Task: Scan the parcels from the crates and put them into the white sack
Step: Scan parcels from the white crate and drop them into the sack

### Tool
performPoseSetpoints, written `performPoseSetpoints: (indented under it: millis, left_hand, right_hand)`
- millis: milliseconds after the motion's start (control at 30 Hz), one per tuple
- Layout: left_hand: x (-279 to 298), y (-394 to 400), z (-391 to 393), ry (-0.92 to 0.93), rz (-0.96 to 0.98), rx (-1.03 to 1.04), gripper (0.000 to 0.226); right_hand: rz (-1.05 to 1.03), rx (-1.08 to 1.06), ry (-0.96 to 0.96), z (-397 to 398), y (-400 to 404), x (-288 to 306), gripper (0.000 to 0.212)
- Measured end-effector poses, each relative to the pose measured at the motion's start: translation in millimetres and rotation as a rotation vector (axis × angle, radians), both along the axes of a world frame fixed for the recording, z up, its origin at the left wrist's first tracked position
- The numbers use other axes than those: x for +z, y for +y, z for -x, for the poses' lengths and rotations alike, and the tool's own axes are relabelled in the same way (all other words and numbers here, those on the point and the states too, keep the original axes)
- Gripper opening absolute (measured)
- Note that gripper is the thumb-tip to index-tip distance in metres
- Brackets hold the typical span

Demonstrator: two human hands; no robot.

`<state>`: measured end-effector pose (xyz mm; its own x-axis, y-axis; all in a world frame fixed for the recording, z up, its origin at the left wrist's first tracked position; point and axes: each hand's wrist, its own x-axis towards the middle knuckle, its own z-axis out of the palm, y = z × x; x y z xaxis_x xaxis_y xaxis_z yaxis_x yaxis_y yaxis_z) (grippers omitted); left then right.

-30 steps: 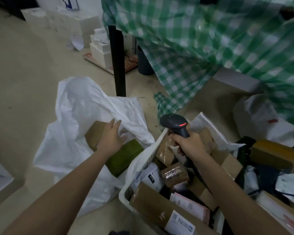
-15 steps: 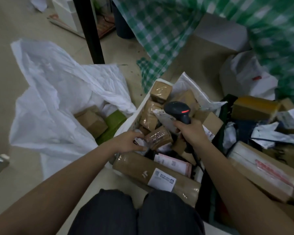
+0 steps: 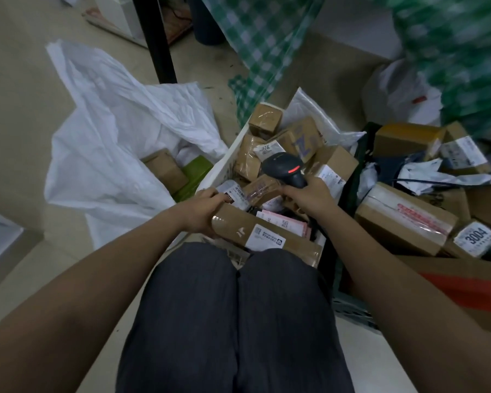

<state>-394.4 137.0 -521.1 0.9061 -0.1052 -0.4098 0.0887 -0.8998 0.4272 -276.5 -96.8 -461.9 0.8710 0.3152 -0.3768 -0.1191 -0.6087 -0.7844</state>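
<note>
left hand (image 3: 200, 212) – curled around the end of a long brown parcel (image 3: 262, 236), apparently gripped | right hand (image 3: 309, 195) – wrapped round scanner (image 3: 285, 168) handle | parcel lies in white crate (image 3: 219, 173) beside white sack (image 3: 111, 137)

The left hand (image 3: 201, 215) is withdrawn from the white sack (image 3: 111, 143) at the left of the frame and is now curled round the near end of the long brown parcel (image 3: 267, 236) at the lower edge of the white crate (image 3: 224, 165). A brown box (image 3: 165, 168) and a green parcel (image 3: 194, 173) are left lying in the sack mouth. The view is tilted further down, so the knees (image 3: 238, 307) are brought into the lower centre.
</note>
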Motion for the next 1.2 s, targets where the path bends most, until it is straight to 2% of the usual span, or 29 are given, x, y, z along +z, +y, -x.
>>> performPoseSetpoints:
  millis: [100, 233, 300, 400, 533, 633, 700, 800, 900, 1000, 1067, 1133, 1200]
  left_hand:
    - [17.0, 3.0, -3.2, -0.088, 0.175, 0.126, 0.086]
    - [62.4, 14.8, -19.1, -0.239, 0.491, 0.502, 0.072]
    - [78.3, 21.6, -27.1, -0.245, 0.505, 0.574, 0.072]
    - [85.6, 29.0, -33.7, -0.241, 0.442, 0.650, 0.062]
    - [82.3, 39.2, -39.0, -0.245, 0.513, 0.782, 0.044]
    - [80.6, 50.1, -44.2, -0.232, 0.543, 0.799, 0.041]
    - [77.6, 56.3, -49.5, -0.267, 0.493, 0.792, 0.043]
    - [62.0, 64.6, -55.1, -0.322, 0.421, 0.831, 0.044]
    - [32.9, 68.5, -53.0, -0.280, 0.471, 0.928, 0.046]
    - [10.6, 64.0, -46.2, -0.298, 0.504, 0.954, 0.040]
    - [3.9, 63.3, -40.1, -0.321, 0.519, 0.912, 0.049]
    - [2.1, 64.0, -30.6, -0.276, 0.436, 0.811, 0.076]
    - [-1.8, 63.8, -21.1, -0.226, 0.273, 0.722, 0.109]
  right_hand:
    - [-0.066, -0.024, 0.001, -0.9, -3.1, 13.1, 0.016]
    - [-0.190, -0.074, -0.011, -9.8, -1.6, 34.7, 0.009]
    - [-0.229, -0.093, -0.026, -16.2, 2.7, 42.6, 0.017]
    - [-0.255, -0.116, -0.027, -21.2, 8.7, 43.4, 0.014]
    - [-0.154, -0.028, -0.035, -22.2, 18.1, 26.7, 0.014]
    - [-0.138, -0.025, -0.004, -24.8, 32.7, 16.1, 0.018]
    - [-0.163, -0.035, 0.020, -28.8, 43.1, 8.5, 0.016]
    - [-0.107, 0.040, 0.002, -34.6, 54.2, -12.4, 0.021]
    - [0.021, 0.103, -0.041, -32.9, 58.9, -32.6, 0.033]
    - [0.082, 0.135, -0.030, -28.5, 61.8, -41.3, 0.034]
    - [0.120, 0.161, -0.027, -28.5, 62.7, -43.5, 0.031]
    - [0.137, 0.161, -0.032, -30.3, 62.7, -45.0, 0.028]
    - [0.119, 0.147, -0.025, -31.7, 62.6, -46.8, 0.028]
